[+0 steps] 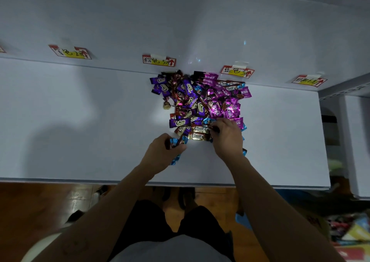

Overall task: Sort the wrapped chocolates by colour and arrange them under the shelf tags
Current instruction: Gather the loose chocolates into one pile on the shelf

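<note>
A mixed pile of wrapped chocolates lies on the white shelf, with purple, pink, brown-gold and blue wrappers. My left hand grips several blue chocolates at the pile's near edge. At the near right of the pile, my right hand pinches another blue chocolate. Paper tags are taped along the back wall: one at the left, one above the pile, one to the right and one at the far right.
A single gold-wrapped sweet sits just left of the pile. The shelf's front edge runs above a wooden floor. A second white shelf unit stands at the right, with packaged goods on the floor below.
</note>
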`<state>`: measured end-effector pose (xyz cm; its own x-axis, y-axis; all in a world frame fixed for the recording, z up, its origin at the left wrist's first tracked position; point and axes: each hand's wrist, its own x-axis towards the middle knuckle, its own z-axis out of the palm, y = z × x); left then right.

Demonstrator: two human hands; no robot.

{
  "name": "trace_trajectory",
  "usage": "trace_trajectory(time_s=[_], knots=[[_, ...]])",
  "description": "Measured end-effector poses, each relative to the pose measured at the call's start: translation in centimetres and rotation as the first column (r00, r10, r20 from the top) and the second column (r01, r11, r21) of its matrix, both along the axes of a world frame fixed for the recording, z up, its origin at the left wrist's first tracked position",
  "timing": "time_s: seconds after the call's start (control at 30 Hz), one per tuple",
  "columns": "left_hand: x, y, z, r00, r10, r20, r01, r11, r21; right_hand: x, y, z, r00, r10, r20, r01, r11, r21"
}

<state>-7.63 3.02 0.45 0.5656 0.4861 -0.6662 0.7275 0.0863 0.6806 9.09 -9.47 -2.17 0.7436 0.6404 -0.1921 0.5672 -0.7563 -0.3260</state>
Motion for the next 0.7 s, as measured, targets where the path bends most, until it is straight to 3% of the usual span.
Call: trace_trajectory(time_s=[0.13,0.4,0.6,0.7], knots=[[-0.5,0.7,0.0,0.993,0.106,0.048,-0.103,0.993,-0.057,0.0,0.6,-0.1,0.999,0.019,0.027,-0.018,0.999,-0.050],[-1.1,1.9,-0.4,0.983,0.169,0.069,-0.162,0.983,-0.090,-1.3,0.8,-0.3,0.997,-0.071,-0.016,0.068,0.990,-0.127],[-1.0,1.8,-0.6,0.983,0.171,0.065,-0.169,0.985,-0.041,-2.5,1.2,0.4,0.993,-0.119,0.001,0.119,0.988,-0.094],[-0.9,1.8,-0.3,0.982,0.169,0.083,-0.165,0.985,-0.055,-3.5,1.4,1.5,0.979,-0.182,-0.096,0.180,0.983,-0.023]])
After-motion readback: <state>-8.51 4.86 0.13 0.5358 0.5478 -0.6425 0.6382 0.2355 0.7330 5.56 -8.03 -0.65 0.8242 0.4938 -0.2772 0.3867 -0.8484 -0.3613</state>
